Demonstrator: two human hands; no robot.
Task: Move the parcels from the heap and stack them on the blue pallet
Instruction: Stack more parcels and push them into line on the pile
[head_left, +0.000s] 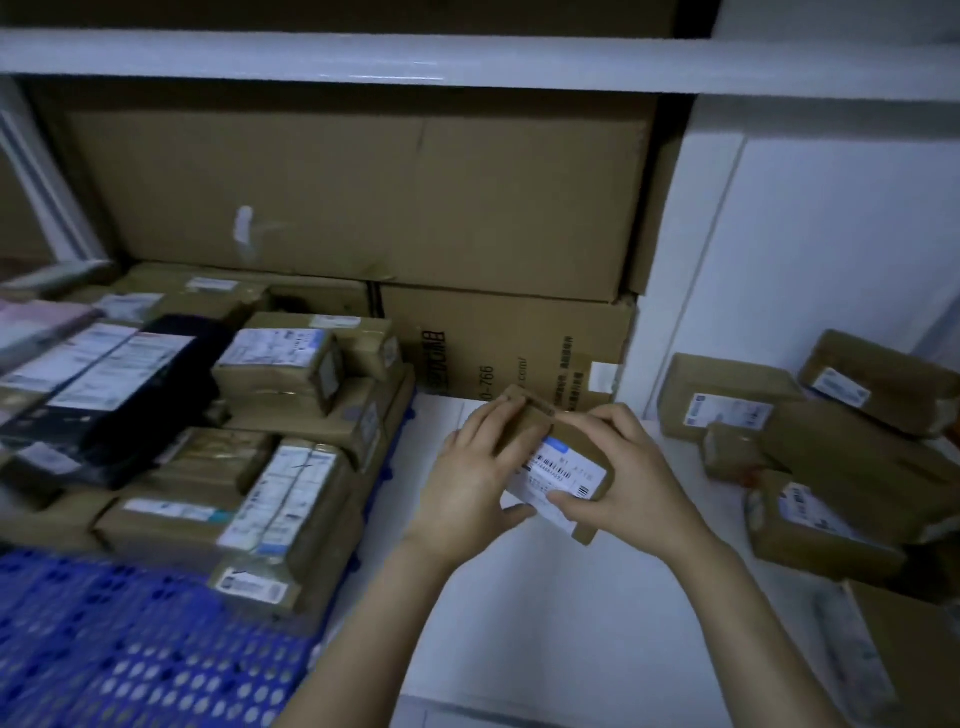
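1. The blue perforated plastic pallet (119, 654), at left, is already loaded with stacked brown parcels (291, 488).
2. A small brown cardboard parcel (569, 470) is clasped by the left hand (467, 483) and right hand (631, 478) together (mid-carry, seemingly), between pallet and heap.
3. The heap of brown parcels (841, 447) is seen at right; a leftward set-down is called for next.

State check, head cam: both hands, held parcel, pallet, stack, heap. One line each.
Small parcel: held in both hands, label up, not yet stacked.
Left hand: grips its left side.
Right hand: pinches its right side, thumb on the label.
Blue pallet: partly loaded, near part bare.
Stacked parcels: resting on the pallet in layers.
Heap: jumbled at right, no hand on it.
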